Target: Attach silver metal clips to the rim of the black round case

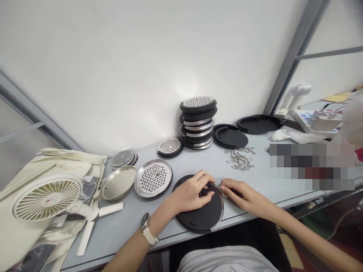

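A round black disc [198, 217] with a shiny metal rim along its right side lies near the table's front edge. My left hand [193, 190] rests over it, fingers curled near its upper right edge, holding it. Between the fingers of my right hand [239, 194], pinched together just right of the rim, is a small bent-wire metal clip [217, 186]. The clip meets the disc's edge; whether it is hooked in cannot be made out. Behind my right hand lies a pile of similar wire clips [241, 159].
Behind stands a tall stack of black-and-metal discs [197, 124], with black round trays [231, 136] on its right. Perforated metal plates [155, 178] and plain metal lids [119, 183] lie left. A white fan [51, 198] stands far left, and plastic bags [300, 136] lie right.
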Demonstrator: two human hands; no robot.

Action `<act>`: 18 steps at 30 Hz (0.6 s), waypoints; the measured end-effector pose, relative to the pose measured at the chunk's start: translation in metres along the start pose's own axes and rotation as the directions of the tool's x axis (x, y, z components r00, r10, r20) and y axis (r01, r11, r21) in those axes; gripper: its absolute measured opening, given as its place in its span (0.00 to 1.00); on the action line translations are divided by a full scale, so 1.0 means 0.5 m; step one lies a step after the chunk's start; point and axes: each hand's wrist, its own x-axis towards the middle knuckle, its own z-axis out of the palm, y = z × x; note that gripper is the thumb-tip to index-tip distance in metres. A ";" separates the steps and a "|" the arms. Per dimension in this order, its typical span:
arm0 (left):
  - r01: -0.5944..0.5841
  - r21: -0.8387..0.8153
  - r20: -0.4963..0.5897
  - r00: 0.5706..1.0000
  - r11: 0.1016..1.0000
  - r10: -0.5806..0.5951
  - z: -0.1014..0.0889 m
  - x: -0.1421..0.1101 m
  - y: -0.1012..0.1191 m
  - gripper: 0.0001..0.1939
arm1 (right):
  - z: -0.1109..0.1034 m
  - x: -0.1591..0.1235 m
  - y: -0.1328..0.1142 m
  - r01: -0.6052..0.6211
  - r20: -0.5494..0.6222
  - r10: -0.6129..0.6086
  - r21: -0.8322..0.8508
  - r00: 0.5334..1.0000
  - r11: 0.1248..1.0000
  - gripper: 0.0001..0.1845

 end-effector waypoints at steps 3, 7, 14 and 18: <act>-0.012 -0.017 0.009 1.000 1.000 0.012 0.000 0.000 0.002 0.14 | 0.000 0.000 -0.004 0.029 0.007 -0.029 -0.017 1.000 0.999 0.19; -0.003 0.001 0.017 1.000 1.000 0.003 0.000 0.000 0.001 0.14 | -0.003 -0.002 -0.006 0.082 0.029 -0.081 -0.047 0.996 0.996 0.19; -0.035 0.106 0.012 0.999 0.994 0.034 -0.002 0.005 0.002 0.14 | -0.006 -0.003 -0.004 0.075 0.053 -0.072 -0.059 0.996 0.995 0.20; -0.039 0.115 0.021 0.999 0.993 0.037 -0.004 0.007 0.003 0.14 | -0.005 -0.003 -0.003 0.069 0.045 -0.067 -0.058 0.997 0.996 0.20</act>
